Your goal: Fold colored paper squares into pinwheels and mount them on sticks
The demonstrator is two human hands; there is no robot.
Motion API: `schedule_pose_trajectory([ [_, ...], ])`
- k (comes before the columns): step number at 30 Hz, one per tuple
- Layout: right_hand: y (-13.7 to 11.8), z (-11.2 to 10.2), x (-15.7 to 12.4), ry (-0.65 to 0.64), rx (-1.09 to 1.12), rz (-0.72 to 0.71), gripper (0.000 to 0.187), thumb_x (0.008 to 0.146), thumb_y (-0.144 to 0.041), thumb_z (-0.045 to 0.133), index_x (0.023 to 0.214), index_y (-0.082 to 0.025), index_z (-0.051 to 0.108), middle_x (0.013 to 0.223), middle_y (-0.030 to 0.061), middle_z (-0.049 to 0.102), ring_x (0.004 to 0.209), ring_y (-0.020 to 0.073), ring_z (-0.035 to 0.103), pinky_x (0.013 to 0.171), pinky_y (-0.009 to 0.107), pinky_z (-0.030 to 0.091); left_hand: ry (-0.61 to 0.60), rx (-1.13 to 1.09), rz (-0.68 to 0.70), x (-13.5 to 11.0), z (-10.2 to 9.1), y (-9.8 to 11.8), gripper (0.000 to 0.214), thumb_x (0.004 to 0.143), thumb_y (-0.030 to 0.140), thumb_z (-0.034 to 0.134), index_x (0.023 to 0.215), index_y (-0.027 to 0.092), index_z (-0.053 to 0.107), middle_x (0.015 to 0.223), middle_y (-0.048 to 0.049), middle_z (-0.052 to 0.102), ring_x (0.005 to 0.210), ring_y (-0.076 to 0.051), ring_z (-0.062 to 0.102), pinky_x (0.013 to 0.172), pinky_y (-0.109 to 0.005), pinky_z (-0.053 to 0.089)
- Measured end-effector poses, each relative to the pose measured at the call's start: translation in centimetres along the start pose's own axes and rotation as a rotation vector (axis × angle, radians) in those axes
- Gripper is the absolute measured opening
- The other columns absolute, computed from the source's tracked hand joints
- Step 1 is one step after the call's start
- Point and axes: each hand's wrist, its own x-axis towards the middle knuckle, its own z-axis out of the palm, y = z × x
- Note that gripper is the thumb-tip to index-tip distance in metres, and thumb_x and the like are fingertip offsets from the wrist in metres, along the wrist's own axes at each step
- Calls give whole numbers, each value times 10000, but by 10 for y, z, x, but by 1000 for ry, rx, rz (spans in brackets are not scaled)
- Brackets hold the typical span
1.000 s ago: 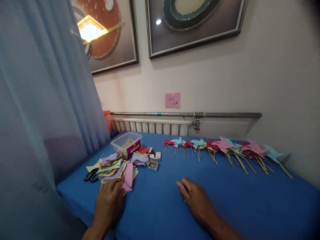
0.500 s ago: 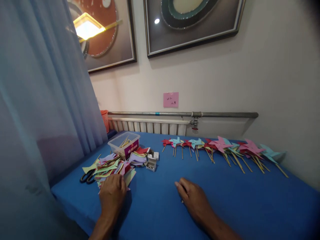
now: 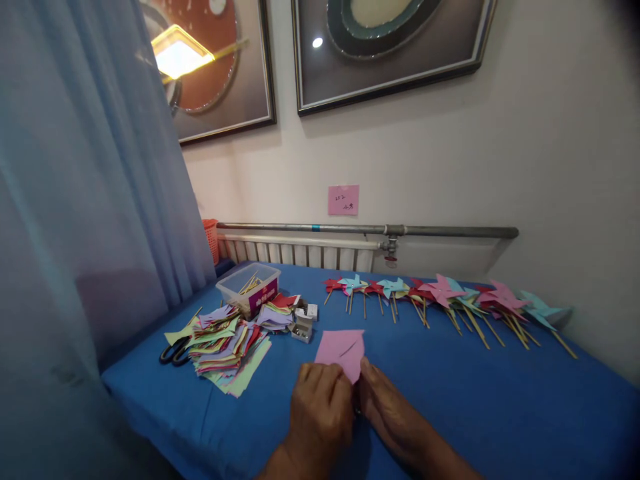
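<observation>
My left hand (image 3: 323, 407) is closed on a pink paper piece (image 3: 345, 347) with a cut line, above the blue cloth. At the paper's right edge, my right hand (image 3: 393, 407) has its fingers together, gripping that side; the fingertips are partly hidden. A small shiny spot shows under the right hand, too small to name. Left of the hands lies a pile of coloured paper pieces (image 3: 225, 347), with black-handled scissors (image 3: 175, 352) partly beneath it. A small open box (image 3: 302, 330) of tiny metal pieces stands beyond the left hand.
A clear plastic tub (image 3: 250, 287) holds thin sticks. Finished paper pinwheels (image 3: 443, 291) on sticks lie in a row along the back right of the blue-covered table (image 3: 475, 413). A curtain (image 3: 100, 200) hangs at the left; a pipe (image 3: 450, 231) runs along the wall.
My left hand has moved right from the paper pile, bringing a pink piece to my right hand. My right hand has turned and now meets the paper's edge.
</observation>
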Motion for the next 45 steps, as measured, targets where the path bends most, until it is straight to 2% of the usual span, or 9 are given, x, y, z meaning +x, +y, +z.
schedule_pose_trajectory([
  [5, -17, -15, 6, 149, 206, -65, 375, 773, -556, 777, 875, -207, 685, 867, 46, 743, 937, 242, 686, 852, 382, 541, -107, -9, 238, 24, 37, 5, 184, 906, 62, 509, 797, 182, 596, 748, -59, 620, 701, -185, 563, 665, -363, 384],
  [9, -25, -33, 12, 266, 235, -64, 288, 758, -427, 810, 893, -206, 684, 866, 48, 764, 978, 266, 724, 814, 377, 580, -167, -159, 368, 40, 49, -5, 157, 929, 299, 558, 866, 173, 627, 820, -79, 651, 736, -201, 581, 708, -381, 422],
  [11, -25, -38, 14, 262, 249, -95, 301, 789, -410, 779, 981, -192, 699, 963, 85, 784, 1046, 296, 719, 864, 421, 578, -108, -201, 234, 45, 50, -19, 180, 925, 319, 561, 976, 171, 649, 980, -127, 689, 872, -238, 619, 799, -410, 449],
  [14, -24, -41, 15, 232, 293, -116, 375, 812, -372, 762, 1120, -167, 697, 1088, 130, 782, 1135, 323, 693, 988, 494, 524, -26, -221, -190, 43, 53, -48, 255, 933, 315, 548, 1122, 175, 648, 1128, -156, 688, 1055, -279, 620, 926, -438, 458],
  [18, -20, -42, 18, 233, 302, -77, 421, 811, -316, 769, 1194, -167, 681, 1129, 132, 778, 1165, 322, 684, 1042, 510, 489, -310, -621, -746, 36, 61, -78, 339, 882, 476, 587, 999, 176, 693, 896, -68, 706, 795, -209, 633, 732, -315, 482],
  [22, -17, -41, 20, 243, 242, -36, 454, 806, -313, 775, 1225, -172, 674, 1119, 126, 783, 1135, 322, 699, 1031, 512, 501, -471, -1014, -1059, 34, 72, -84, 416, 722, 568, 718, 754, 159, 651, 612, 18, 583, 540, -115, 484, 534, -226, 348],
  [25, -18, -40, 22, 227, 201, -15, 442, 806, -341, 787, 1195, -157, 686, 1086, 134, 789, 1102, 330, 714, 1008, 519, 518, -474, -1116, -1115, 32, 79, -82, 431, 630, 541, 796, 702, 153, 621, 576, 35, 557, 507, -88, 441, 515, -211, 318],
  [33, -24, -39, 23, 344, 189, -36, 403, 822, -398, 788, 1141, -168, 699, 1042, 114, 797, 1083, 320, 725, 973, 489, 554, -464, -1144, -1173, 25, 82, -83, 377, 633, 461, 815, 703, 142, 625, 586, 34, 574, 515, -83, 458, 520, -207, 309],
  [45, -18, -41, 22, 294, 115, -43, 505, 747, -460, 835, 1129, -156, 706, 994, 124, 798, 964, 318, 745, 908, 484, 557, -393, -1282, -1265, 25, 86, -76, 401, 544, 430, 867, 703, 142, 636, 620, 2, 638, 541, -115, 533, 568, -235, 396],
])
